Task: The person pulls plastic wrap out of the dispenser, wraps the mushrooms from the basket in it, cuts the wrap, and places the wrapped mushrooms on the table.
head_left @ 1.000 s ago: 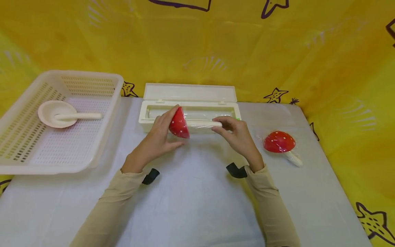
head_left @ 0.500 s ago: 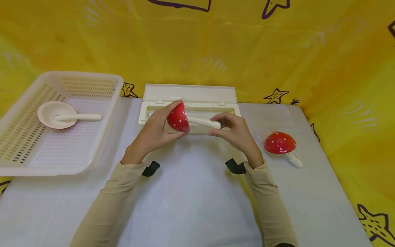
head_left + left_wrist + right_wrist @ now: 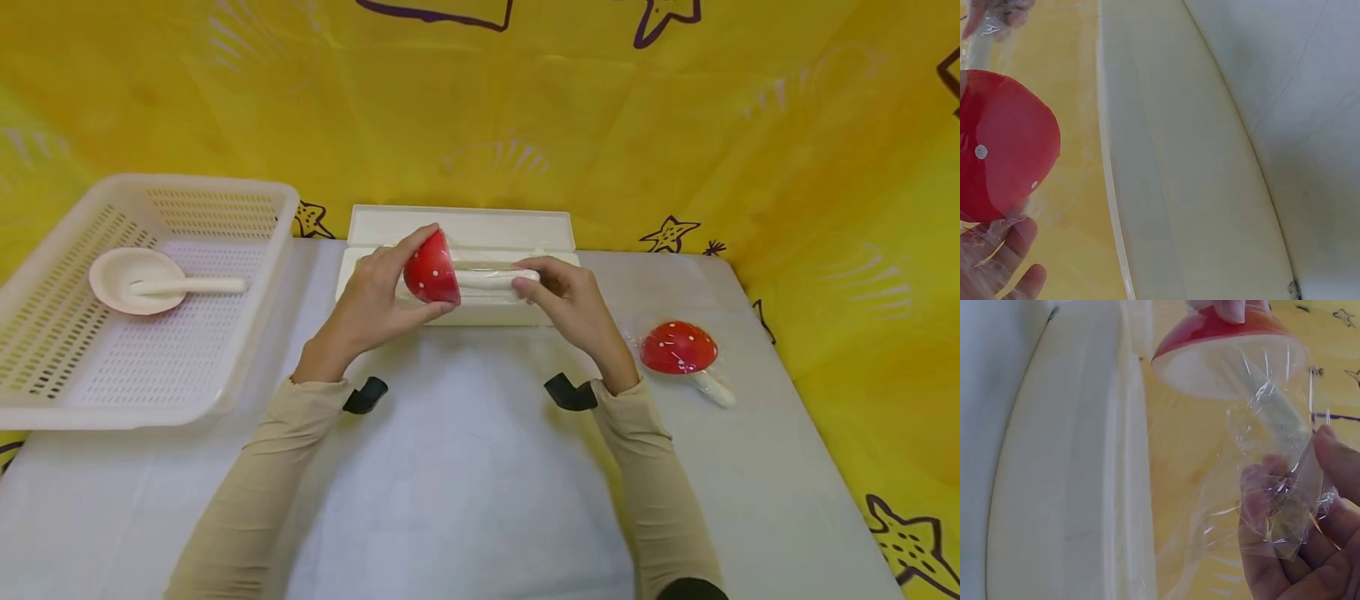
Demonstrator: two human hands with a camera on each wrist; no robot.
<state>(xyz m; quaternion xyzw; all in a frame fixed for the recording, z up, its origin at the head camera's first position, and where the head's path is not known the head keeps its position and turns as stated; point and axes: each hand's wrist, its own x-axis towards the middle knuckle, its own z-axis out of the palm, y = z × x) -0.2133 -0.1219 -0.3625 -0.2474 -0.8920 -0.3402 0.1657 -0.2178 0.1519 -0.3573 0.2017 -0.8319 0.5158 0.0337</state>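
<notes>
Both hands hold a mushroom-shaped ladle (image 3: 431, 268) level over the white cling film box. Its red bowl has white dots, and its white handle points right. My left hand (image 3: 369, 298) grips the bowl, fingers at the back and thumb at the lower rim. At the handle's end, my right hand (image 3: 572, 307) pinches with thumb and fingers. Clear cling film (image 3: 1279, 512) covers the bowl's mouth and handle in the right wrist view, bunched and loose around the right fingers. The left wrist view shows the red bowl (image 3: 1010, 144) with film by the left fingers.
Behind the ladle stands the cling film box (image 3: 487, 315), lid (image 3: 461, 225) raised. A wrapped red ladle (image 3: 679, 347) lies on the table at right. At left, a white basket (image 3: 172, 412) holds an unwrapped ladle (image 3: 135, 279). A yellow curtain (image 3: 480, 100) hangs behind.
Both hands have lifted the ladle a little up in the head view. My left thumb has closed in to the bowl's lower rim. The basket and the wrapped ladle have stayed put.
</notes>
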